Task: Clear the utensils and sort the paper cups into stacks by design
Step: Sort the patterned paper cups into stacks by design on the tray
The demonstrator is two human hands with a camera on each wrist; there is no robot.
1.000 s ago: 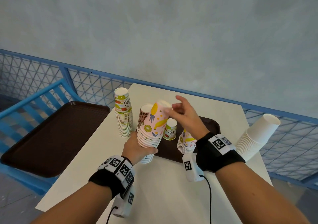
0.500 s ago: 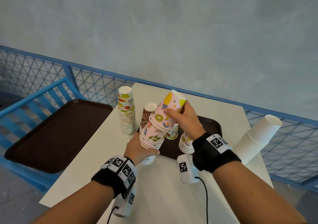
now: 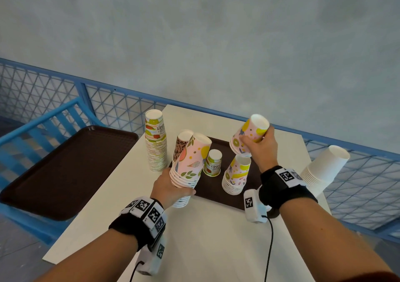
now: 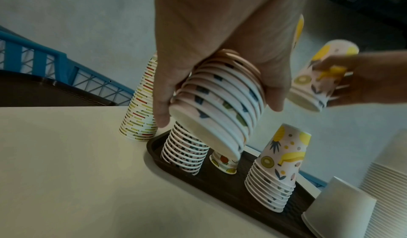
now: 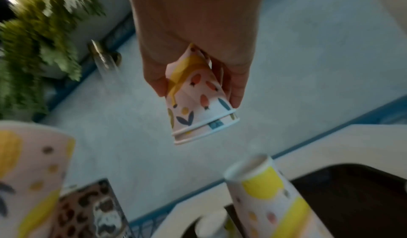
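My left hand (image 3: 171, 186) grips a tilted stack of pink fruit-print cups (image 3: 189, 164) near its rims, above the tray's left end. My right hand (image 3: 258, 147) holds two nested pink fruit cups (image 5: 199, 102) upside down in the air, just above another pink fruit stack (image 3: 236, 175) on the brown tray (image 3: 218, 195). Also on the tray are a leopard-print stack (image 3: 181, 144) and one small fruit-and-lettering cup (image 3: 213, 162). A tall stack of that lettered design (image 3: 155, 145) stands on the table to the left. No utensils are in view.
A leaning stack of plain white cups (image 3: 320, 169) sits at the table's right edge. A second brown tray (image 3: 65, 169) lies on a blue chair to the left. A blue mesh railing (image 3: 121, 106) runs behind the white table (image 3: 205, 238).
My right hand has pulled the top cups off the stack in my left hand and carried them right and up, over the pink stack on the tray. My left hand stays in place.
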